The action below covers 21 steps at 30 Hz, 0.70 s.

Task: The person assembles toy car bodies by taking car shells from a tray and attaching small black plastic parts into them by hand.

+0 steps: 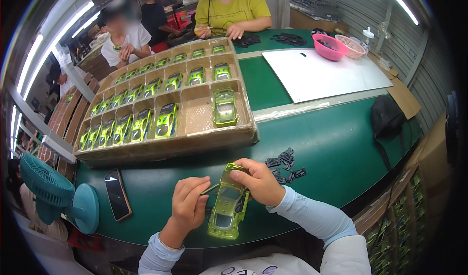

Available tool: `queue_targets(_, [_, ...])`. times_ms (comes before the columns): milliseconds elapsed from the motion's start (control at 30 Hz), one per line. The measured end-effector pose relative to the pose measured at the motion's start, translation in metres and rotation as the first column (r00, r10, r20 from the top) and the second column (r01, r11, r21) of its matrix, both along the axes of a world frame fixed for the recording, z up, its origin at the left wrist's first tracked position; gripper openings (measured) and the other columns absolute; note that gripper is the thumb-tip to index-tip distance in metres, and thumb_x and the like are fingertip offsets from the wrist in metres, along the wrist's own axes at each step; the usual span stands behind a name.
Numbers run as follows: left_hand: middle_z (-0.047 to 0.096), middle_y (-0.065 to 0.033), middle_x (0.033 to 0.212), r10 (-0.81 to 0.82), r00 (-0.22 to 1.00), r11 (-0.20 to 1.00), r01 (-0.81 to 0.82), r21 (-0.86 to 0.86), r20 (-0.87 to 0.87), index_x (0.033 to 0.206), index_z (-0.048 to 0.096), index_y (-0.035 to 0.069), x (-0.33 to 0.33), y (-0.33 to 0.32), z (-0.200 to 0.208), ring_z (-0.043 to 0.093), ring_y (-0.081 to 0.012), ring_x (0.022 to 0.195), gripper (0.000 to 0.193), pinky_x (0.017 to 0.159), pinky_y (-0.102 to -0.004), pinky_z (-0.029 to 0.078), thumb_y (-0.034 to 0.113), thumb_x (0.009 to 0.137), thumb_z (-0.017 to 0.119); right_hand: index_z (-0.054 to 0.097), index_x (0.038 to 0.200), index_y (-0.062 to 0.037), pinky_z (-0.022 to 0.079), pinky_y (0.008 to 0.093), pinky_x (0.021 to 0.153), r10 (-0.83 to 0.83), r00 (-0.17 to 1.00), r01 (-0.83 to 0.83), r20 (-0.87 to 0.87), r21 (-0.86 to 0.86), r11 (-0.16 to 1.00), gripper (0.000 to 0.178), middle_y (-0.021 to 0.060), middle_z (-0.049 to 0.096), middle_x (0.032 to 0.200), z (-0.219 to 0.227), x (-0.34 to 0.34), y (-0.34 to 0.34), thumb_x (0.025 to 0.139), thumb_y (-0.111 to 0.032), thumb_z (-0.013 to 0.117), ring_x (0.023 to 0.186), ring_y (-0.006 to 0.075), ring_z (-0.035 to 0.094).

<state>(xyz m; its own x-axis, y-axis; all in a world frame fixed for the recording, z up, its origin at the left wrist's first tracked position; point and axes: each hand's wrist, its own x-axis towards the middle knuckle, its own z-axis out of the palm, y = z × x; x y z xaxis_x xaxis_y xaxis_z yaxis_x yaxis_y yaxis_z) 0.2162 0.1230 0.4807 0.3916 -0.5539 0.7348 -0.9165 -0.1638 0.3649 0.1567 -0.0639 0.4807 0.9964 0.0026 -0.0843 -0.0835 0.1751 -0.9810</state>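
Note:
My right hand [261, 178] grips a translucent yellow-green toy car body shell [226, 204] by its upper end, tilted over the table's near edge. To its left, my left hand [187, 203] is closed with thumb and fingers pinched. A thin dark stick-like piece [209, 188] pokes out from those fingers toward the shell's side; its exact kind is unclear. A dark part [240, 203] shows inside the shell along its right side. Just beyond my right hand lies a loose pile of small black plastic parts [282, 164].
A cardboard tray [214, 137] holds rows of green toy cars in compartments. At left are a phone [117, 194] and a teal fan [87, 209]. A white board [324, 75], pink basket [329, 48] and black bag [386, 116] are to the right. Two co-workers sit across the table.

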Motion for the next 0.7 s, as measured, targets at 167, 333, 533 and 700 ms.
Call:
queue_targets(167, [0.059,-0.0131,0.080,0.000,0.998,1.000,-0.001,0.027,0.061,0.079,0.056,-0.003,0.000,0.004,-0.004,0.054,-0.0271,0.068,0.007,0.061,-0.0339,0.043,0.004,0.076,0.056,0.053,0.096,-0.0004,0.043,0.0195,0.056,0.018,1.000,-0.018,-0.012,0.009,1.000,0.018,0.0010,0.057,0.080,-0.016,0.003,0.006,0.087,-0.016,0.052,0.066,0.0050,0.051])
queue_targets(333, [0.059,-0.0135,0.080,-0.001,0.999,1.000,0.002,0.014,-0.049,0.079,0.057,-0.003,0.001,0.001,-0.005,0.055,-0.0287,0.070,0.006,0.064,-0.0346,0.044,0.002,0.077,0.054,0.054,0.097,0.0000,0.043,0.0188,0.055,-0.048,0.999,0.047,0.009,0.021,0.999,0.018,0.0009,0.057,0.080,-0.013,0.005,0.005,0.086,-0.014,0.052,0.066,0.0049,0.052])
queue_targets(533, [0.030,-0.0214,0.133,-0.207,0.880,0.956,0.275,0.104,-0.426,0.131,0.024,-0.004,0.007,0.008,-0.003,0.033,-0.0351,0.120,0.101,0.099,-0.0407,0.025,0.049,0.060,0.074,0.054,0.094,-0.0002,0.040,0.0198,0.041,-0.289,0.952,0.298,0.103,-0.082,0.951,0.017,0.0036,0.059,0.073,-0.009,0.010,0.000,0.086,-0.015,0.051,0.053,0.0062,0.052])
queue_targets(700, [0.033,-0.0225,0.130,-0.088,0.970,0.968,0.137,0.211,-0.227,0.130,0.025,-0.005,-0.008,-0.002,0.003,0.035,-0.0367,0.117,0.110,0.098,-0.0418,0.027,0.046,0.050,0.080,0.054,0.093,0.0026,0.044,0.0222,0.057,-0.342,0.926,0.345,0.161,0.015,0.939,0.018,0.0051,0.060,0.077,-0.022,0.014,-0.002,0.085,-0.013,0.052,0.068,0.0082,0.053])
